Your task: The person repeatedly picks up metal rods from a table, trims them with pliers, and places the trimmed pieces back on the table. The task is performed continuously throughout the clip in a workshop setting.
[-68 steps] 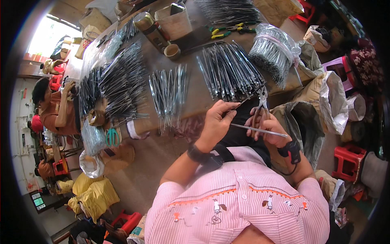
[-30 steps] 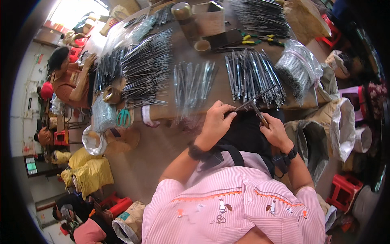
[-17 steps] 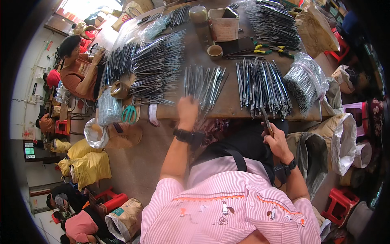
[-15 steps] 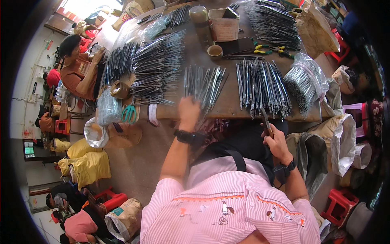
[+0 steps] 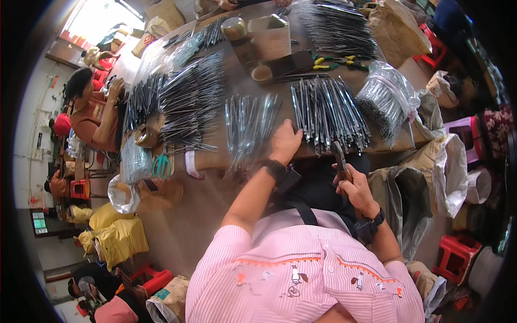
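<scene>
My right hand (image 5: pixel 356 189) is closed around a pair of pliers (image 5: pixel 341 161) with brownish handles. The dark jaws point up at the table edge, by the near ends of a fanned bundle of thin metal strips (image 5: pixel 329 113). At that bundle's left side, low over the table, is my left hand (image 5: pixel 286 141), its fingers a little apart and nothing visible in them. To its left lies a smaller, looser bunch of similar strips (image 5: pixel 249 126), smeared in the picture, with its near ends over the table edge.
Larger strip piles lie at left (image 5: pixel 191 105) and far right (image 5: pixel 336 29). A clear bag of strips (image 5: pixel 385 97) sits on the right corner. Cup (image 5: pixel 262 74), bottle (image 5: pixel 235 32), yellow-green pliers (image 5: pixel 326 64) and teal scissors (image 5: pixel 161 166) are on the table. A co-worker (image 5: pixel 94 116) sits left; sacks (image 5: pixel 449 167) stand right.
My left hand has moved right, from the looser bunch to the left side of the fanned bundle. My right hand still holds the pliers. The whole view has shifted slightly.
</scene>
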Tool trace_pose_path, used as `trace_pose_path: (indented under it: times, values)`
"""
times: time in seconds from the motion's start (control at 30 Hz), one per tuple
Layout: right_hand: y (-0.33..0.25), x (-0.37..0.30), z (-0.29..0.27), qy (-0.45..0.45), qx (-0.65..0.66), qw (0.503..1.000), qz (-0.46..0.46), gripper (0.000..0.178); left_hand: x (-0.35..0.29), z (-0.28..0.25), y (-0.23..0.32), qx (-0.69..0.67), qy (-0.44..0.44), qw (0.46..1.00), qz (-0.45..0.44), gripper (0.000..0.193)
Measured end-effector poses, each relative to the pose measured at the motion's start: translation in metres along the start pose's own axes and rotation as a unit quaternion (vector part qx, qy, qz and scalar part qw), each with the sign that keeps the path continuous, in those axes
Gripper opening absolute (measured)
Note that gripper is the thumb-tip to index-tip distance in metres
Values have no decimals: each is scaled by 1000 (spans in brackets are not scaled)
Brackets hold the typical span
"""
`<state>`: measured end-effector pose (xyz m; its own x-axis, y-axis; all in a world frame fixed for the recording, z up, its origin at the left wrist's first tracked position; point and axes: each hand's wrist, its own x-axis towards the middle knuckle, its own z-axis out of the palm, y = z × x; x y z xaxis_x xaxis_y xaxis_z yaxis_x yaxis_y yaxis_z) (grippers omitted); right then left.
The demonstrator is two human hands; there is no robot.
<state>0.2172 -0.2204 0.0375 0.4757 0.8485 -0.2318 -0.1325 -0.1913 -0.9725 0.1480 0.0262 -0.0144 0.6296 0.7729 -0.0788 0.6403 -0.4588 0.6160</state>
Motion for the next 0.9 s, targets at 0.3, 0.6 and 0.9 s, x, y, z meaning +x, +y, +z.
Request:
trace_pose_path:
  times: [0.3, 0.6, 0.9]
  values:
    - [14, -26, -42, 143, 111, 982, 58, 36, 7, -15, -20, -46, -27, 998, 29, 32]
    - [39, -22, -113, 264, 324, 907, -44, 30, -9, -56, 8, -571, -265, 750, -204, 11]
    - [51, 9, -161, 319, 188, 929, -19, 26, -61, -76, -1, -578, -273, 747, -180, 19]
